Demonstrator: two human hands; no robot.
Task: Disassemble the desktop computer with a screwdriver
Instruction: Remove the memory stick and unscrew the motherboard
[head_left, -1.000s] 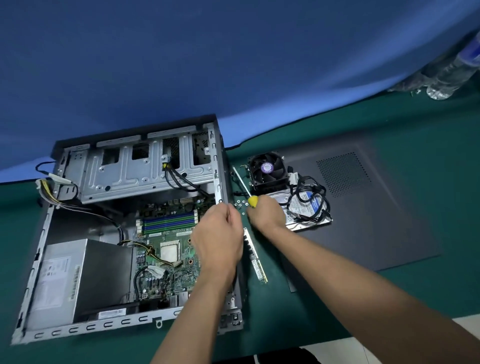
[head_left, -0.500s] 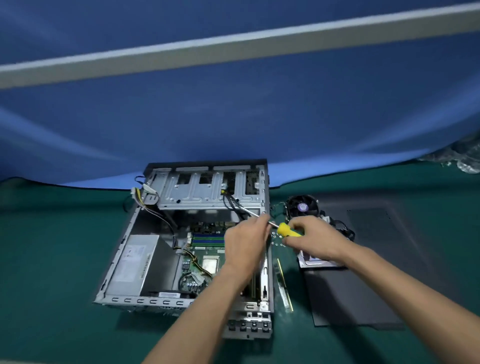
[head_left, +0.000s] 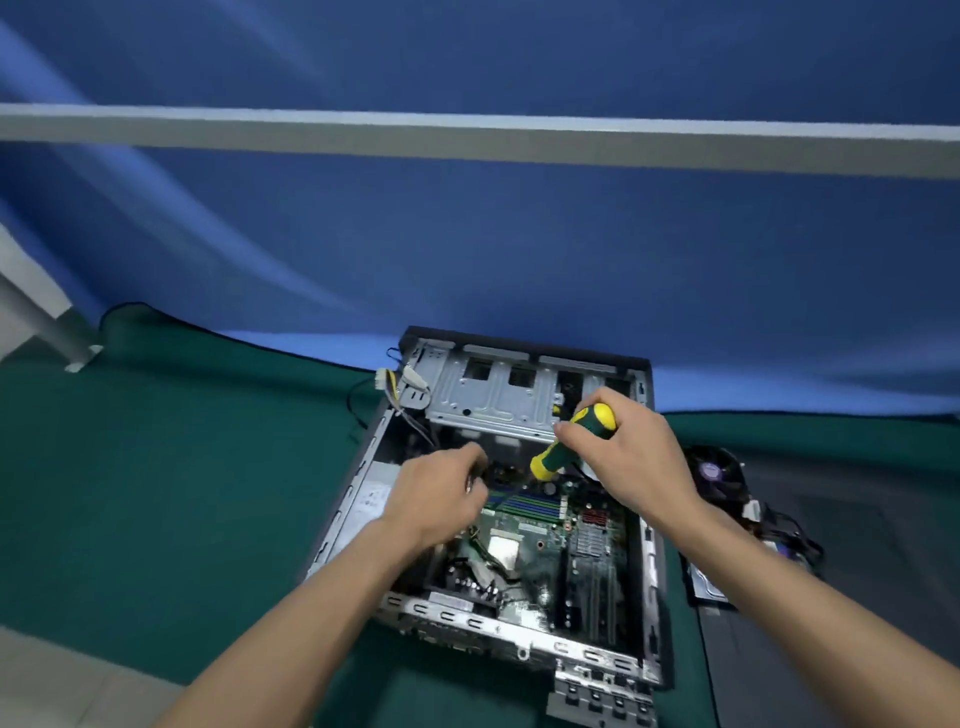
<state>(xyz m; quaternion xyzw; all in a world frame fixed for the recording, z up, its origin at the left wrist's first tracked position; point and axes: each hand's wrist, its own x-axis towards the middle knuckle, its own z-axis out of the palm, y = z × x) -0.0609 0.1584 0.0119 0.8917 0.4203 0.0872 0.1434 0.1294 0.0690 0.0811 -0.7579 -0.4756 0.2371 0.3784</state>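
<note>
While the opened desktop computer case (head_left: 498, 519) lies on the green worktop (head_left: 156, 493), the right hand (head_left: 623, 457) grips a yellow-green screwdriver (head_left: 574, 441) above the motherboard (head_left: 540, 530). The left hand (head_left: 441, 499) is curled, grip unclear. Seating the tip squarely should prevent slipping.

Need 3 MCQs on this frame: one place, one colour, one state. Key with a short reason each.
1. Where is the cooling fan?
A. mounted on the motherboard
B. on the mat right of the case
C. in the left hand

2. The screwdriver handle is:
A. red and black
B. all blue
C. yellow and green

3. The right hand is:
A. gripping the screwdriver
B. flat on the mat
C. holding a cable

Key: 1 B, the fan lies outside the computer case, on the green mat. 2 C, yellow ends with a green middle. 3 A, its fingers curl round the handle above the motherboard.
</note>
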